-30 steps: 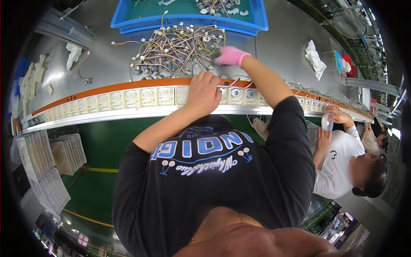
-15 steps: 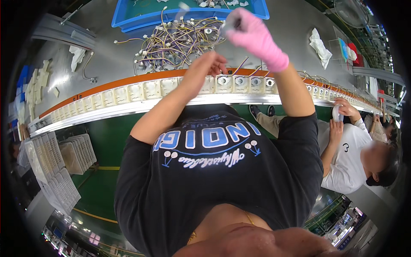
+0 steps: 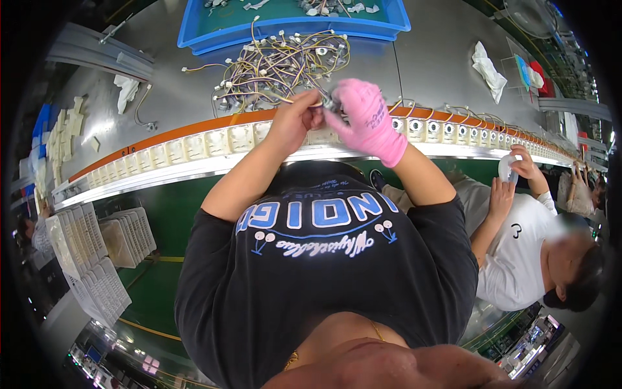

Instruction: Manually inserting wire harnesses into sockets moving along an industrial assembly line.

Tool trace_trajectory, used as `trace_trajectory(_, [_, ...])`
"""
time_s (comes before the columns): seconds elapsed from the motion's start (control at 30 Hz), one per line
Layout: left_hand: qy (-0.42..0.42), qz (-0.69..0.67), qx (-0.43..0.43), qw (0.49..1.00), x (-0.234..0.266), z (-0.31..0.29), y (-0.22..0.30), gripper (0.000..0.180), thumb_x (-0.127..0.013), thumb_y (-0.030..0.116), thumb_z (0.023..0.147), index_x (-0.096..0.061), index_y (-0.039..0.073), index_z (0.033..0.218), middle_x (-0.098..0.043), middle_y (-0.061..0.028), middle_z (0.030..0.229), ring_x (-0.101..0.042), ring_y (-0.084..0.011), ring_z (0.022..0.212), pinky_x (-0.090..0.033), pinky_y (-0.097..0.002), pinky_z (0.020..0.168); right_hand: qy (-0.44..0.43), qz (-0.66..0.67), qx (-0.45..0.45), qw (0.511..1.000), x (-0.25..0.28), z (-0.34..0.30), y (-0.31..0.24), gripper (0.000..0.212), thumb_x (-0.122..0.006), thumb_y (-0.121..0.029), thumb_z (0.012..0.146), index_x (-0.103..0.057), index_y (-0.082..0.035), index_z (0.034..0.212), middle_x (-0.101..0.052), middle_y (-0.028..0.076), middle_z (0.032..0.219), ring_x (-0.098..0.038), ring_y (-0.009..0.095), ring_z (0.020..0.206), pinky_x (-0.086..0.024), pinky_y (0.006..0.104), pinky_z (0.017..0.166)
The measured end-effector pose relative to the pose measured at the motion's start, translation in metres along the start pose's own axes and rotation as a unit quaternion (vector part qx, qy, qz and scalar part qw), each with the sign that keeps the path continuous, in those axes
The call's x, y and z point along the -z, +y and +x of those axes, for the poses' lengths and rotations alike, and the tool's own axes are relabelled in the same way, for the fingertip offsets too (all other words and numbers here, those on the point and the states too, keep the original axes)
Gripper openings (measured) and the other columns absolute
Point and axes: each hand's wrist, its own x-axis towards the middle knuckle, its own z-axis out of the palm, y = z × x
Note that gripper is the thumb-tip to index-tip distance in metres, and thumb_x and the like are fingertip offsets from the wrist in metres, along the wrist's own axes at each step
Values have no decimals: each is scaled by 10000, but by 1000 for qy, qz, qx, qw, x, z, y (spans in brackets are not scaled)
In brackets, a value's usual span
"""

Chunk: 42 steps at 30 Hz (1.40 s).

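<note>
My bare left hand [image 3: 298, 122] is closed, thumb and fingers pinched on a thin wired cable [image 3: 281, 99] over the near edge of the bench. Close beside it, my right hand [image 3: 370, 123], in a pink glove, curls round a small grey part [image 3: 329, 104] that seems to be joined to the cable. The glove hides much of that part. Beneath both hands runs a row of translucent white plastic housings [image 3: 217, 141] along an orange strip [image 3: 175, 136]. Just beyond lies a tangled heap of cables [image 3: 275, 68] with white connectors and grey ends.
A blue tray [image 3: 291, 31] with more small parts stands behind the heap. Housings on the right [image 3: 433, 128] hold round-holed parts with wires. White cloths [image 3: 487, 71] lie on the bench. To the right, a co-worker in white [image 3: 518, 249] handles a roll of clear tape [image 3: 507, 168].
My right hand has come down and toward me from near the tray, meeting my left hand. My left hand has closed on a cable. The view has shifted slightly.
</note>
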Motion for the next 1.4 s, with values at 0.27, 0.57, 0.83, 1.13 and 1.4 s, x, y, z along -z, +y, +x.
trace_trajectory(0.27, [-48,146,41,987,15,0,18,243,-493,250,913,-559,70,763,-552,-18,660,-499,-84,575,-364,-223,516,-89,324,-291,896,0,-10,-13,307,-602,-60,793,-481,-6,1070,-516,30,851,-476,67,717,-420,213,662])
trace_trajectory(0.57, [-7,259,36,965,11,-2,25,294,-551,287,887,-536,81,678,-528,18,591,-460,-57,529,-339,-215,494,-159,149,-169,961,-10,-17,4,342,-622,-145,762,-526,-26,1067,-531,85,811,-524,181,688,-442,295,645])
trace_trajectory(0.83, [84,694,-157,698,-4,-27,27,290,-589,312,855,-526,50,750,-506,-29,599,-467,-108,543,-354,-278,487,-144,89,-92,981,-12,-15,12,328,-642,-141,732,-547,-59,1035,-515,115,778,-546,271,690,-439,364,636])
trace_trajectory(1.13, [30,426,-57,902,11,-9,4,348,-565,322,872,-544,19,703,-543,-23,622,-489,-127,578,-378,-269,534,-136,206,-134,960,-8,-16,8,332,-619,-123,731,-545,-54,1047,-512,116,806,-532,269,733,-438,337,666])
trace_trajectory(1.4, [-24,767,-273,580,2,-13,12,95,-598,139,749,-587,49,719,-525,-91,700,-527,-282,741,-423,-387,624,-202,-24,-20,979,-19,-21,15,240,-610,-213,738,-544,-88,932,-556,111,885,-585,284,811,-459,409,689])
